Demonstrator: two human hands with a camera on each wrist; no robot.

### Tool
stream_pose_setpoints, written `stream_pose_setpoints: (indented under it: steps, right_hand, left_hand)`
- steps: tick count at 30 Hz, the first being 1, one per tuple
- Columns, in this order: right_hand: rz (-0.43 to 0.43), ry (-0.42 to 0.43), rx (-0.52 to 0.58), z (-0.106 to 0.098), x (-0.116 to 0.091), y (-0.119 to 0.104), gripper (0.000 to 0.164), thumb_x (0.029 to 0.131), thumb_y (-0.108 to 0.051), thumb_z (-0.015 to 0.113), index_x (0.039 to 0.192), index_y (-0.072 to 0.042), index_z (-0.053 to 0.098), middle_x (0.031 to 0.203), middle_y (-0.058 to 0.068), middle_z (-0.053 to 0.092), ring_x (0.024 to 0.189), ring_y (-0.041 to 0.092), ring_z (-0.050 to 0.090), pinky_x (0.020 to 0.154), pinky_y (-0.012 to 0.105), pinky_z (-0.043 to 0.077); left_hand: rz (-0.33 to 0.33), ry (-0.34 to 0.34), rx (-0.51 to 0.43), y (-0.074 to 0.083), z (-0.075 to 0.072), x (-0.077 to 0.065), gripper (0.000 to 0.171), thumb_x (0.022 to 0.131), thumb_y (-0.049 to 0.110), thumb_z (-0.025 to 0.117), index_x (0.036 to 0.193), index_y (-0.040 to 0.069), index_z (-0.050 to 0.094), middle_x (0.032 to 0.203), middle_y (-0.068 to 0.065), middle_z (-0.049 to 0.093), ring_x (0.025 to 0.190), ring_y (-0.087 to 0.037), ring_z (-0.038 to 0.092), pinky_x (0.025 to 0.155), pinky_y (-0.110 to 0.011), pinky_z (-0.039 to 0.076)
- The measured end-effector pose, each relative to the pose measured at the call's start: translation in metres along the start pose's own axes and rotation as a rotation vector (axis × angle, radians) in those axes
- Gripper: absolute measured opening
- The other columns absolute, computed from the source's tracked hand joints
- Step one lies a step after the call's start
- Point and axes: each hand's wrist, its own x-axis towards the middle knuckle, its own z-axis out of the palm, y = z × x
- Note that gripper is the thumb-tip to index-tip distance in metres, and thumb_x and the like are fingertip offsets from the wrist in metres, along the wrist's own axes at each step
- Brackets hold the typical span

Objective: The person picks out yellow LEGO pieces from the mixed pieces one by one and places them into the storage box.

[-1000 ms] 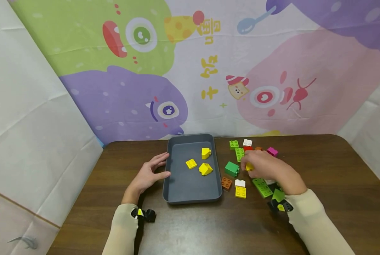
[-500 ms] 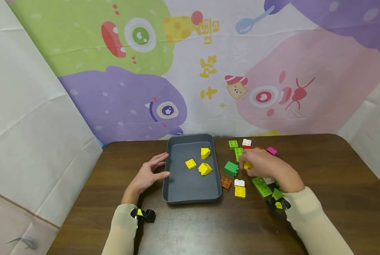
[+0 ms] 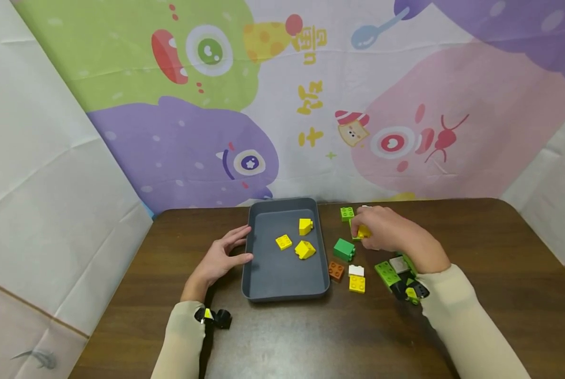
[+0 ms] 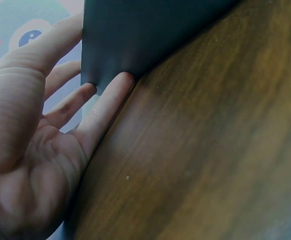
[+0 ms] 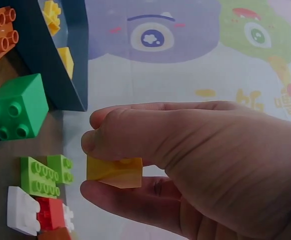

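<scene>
pinching a sloped yellow brick (image 5: 114, 174) between thumb and fingers, the right hand (image 3: 385, 231) hangs above the loose pieces right of the tray (image 3: 270, 279); its grip is clamped on that brick, which looks lifted off the counter (image 3: 273, 342) but isn't over the tray. left hand (image 3: 220, 260) is at the tray's left side, thumb and fingers spread apart, tips against the wall, grip clamped on nothing, probably steadying. from where i stand, looks partway done: in the tray lie a flat yellow plate (image 3: 284, 242), a yellow block (image 3: 305, 227) and a tilted yellow wedge (image 3: 305, 250), all apart, no other color with them. held brick would make four if it's headed there. left over, likely: a square yellow brick (image 3: 357, 284) on the counter, touching a white brick (image 3: 356, 270). also outside, seemingly not part of it: dark green block (image 3: 344, 249), brown brick (image 3: 336, 271), light green brick (image 5: 38, 177), red brick (image 5: 50, 212). can't tell if more yellow hides behind the right hand.
</scene>
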Motion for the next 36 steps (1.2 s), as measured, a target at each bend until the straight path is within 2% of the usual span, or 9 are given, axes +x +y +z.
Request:
stream_pose_setpoints:
  steps: [11, 16, 20, 28, 36]
  right_hand:
    - [-0.026, 0.017, 0.001, 0.010, 0.013, -0.001, 0.015, 0.078, -0.008, 0.081, 0.090, -0.014, 0.075, 0.095, 0.004, 0.065, 0.085, 0.025, 0.056, 0.076, 0.043, 0.055]
    - [-0.032, 0.019, -0.032, 0.011, 0.019, -0.007, 0.014, 0.078, -0.010, 0.083, 0.088, -0.014, 0.075, 0.094, 0.004, 0.066, 0.084, 0.025, 0.057, 0.079, 0.044, 0.055]
    - [-0.026, 0.019, -0.040, 0.009, 0.023, -0.015, 0.013, 0.079, -0.008, 0.082, 0.087, -0.013, 0.074, 0.090, 0.003, 0.064, 0.081, 0.023, 0.056, 0.075, 0.041, 0.055]
    - [-0.022, -0.026, -0.040, 0.007, 0.034, -0.028, 0.016, 0.079, -0.011, 0.084, 0.090, -0.016, 0.074, 0.091, 0.003, 0.063, 0.081, 0.021, 0.056, 0.074, 0.036, 0.058]
    - [-0.041, -0.047, -0.055, 0.007, 0.045, -0.038, 0.017, 0.079, -0.008, 0.082, 0.094, -0.013, 0.076, 0.093, 0.002, 0.064, 0.080, 0.022, 0.056, 0.074, 0.037, 0.057]
  left_hand:
    - [0.003, -0.001, -0.008, 0.001, -0.002, 0.000, 0.075, 0.087, 0.016, 0.078, 0.153, 0.011, 0.042, 0.163, -0.005, 0.034, 0.140, -0.037, 0.042, 0.116, -0.060, 0.034]
    - [-0.001, -0.002, -0.007, 0.001, -0.001, 0.000, 0.076, 0.087, 0.017, 0.078, 0.153, 0.011, 0.042, 0.163, -0.005, 0.033, 0.141, -0.037, 0.042, 0.116, -0.060, 0.034]
    - [-0.001, -0.003, -0.006, 0.001, -0.001, 0.000, 0.075, 0.087, 0.017, 0.078, 0.153, 0.010, 0.042, 0.163, -0.006, 0.033, 0.140, -0.037, 0.043, 0.116, -0.060, 0.035]
    - [-0.005, -0.005, -0.007, -0.001, 0.000, -0.001, 0.076, 0.087, 0.018, 0.078, 0.153, 0.011, 0.042, 0.163, -0.007, 0.033, 0.140, -0.037, 0.042, 0.116, -0.061, 0.034]
    - [0.003, -0.003, -0.014, 0.000, 0.000, 0.000, 0.076, 0.087, 0.017, 0.078, 0.153, 0.010, 0.042, 0.164, -0.009, 0.032, 0.140, -0.037, 0.042, 0.116, -0.061, 0.033]
